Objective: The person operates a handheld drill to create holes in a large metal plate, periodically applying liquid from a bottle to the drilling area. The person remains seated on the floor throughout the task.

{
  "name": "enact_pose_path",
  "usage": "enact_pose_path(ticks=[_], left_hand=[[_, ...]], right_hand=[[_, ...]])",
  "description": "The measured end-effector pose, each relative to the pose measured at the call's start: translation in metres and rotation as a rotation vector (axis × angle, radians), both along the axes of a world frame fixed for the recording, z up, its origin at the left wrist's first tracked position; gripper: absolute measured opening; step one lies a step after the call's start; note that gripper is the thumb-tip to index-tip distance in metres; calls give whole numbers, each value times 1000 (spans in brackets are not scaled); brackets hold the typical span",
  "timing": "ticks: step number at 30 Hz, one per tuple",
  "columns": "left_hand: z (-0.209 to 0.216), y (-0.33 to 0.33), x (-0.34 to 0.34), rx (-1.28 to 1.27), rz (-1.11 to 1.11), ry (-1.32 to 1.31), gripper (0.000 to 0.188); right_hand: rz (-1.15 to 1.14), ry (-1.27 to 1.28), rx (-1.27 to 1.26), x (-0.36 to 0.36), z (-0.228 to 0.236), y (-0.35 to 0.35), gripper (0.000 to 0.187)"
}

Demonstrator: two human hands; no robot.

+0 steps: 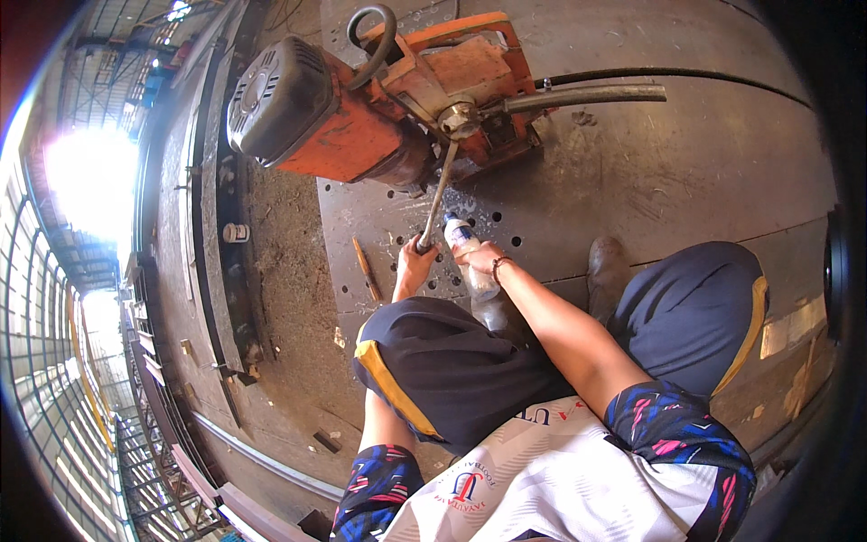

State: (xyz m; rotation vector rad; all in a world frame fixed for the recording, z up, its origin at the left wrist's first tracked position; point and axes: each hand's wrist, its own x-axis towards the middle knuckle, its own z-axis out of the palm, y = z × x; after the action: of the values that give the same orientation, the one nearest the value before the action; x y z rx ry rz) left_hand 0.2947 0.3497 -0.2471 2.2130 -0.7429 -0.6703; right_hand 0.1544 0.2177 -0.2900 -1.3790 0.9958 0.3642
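Wrapping fingers round the end of a probably stiff metal lever (440, 191), around seven o'clock from its hub (459, 119), the left hand (416, 268) flanks the right hand (484, 258), whose fingers clasp a likely light, squeezable bottle (462, 238), best held mid-body, at the lever end's three o'clock.

Daylight is admitted from the left; the white wall opening (90, 185) is blown out with glare. The brown-grey steel floor plate (668, 172) is moderately lit, soft shadow cast under the orange metal machine (352, 135). The pale barred wall (41, 361) is bent by fisheye distortion; right corners are blacked out.
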Motion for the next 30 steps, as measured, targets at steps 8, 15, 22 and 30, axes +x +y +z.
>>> enact_pose_path(ticks=[8, 15, 22, 30], left_hand=[[0, -2, -1, 14, -3, -17, 30], [0, -3, -2, 10, -2, 15, 28], [-7, -3, -1, 14, 22, 62, 26], [-13, 3, 4, -6, 27, 52, 26]], right_hand=[[50, 33, 31, 3, -7, 2, 56], [10, 5, 15, 0, 2, 2, 48], [11, 19, 12, 1, -1, 1, 51], [63, 33, 20, -2, 26, -1, 55]])
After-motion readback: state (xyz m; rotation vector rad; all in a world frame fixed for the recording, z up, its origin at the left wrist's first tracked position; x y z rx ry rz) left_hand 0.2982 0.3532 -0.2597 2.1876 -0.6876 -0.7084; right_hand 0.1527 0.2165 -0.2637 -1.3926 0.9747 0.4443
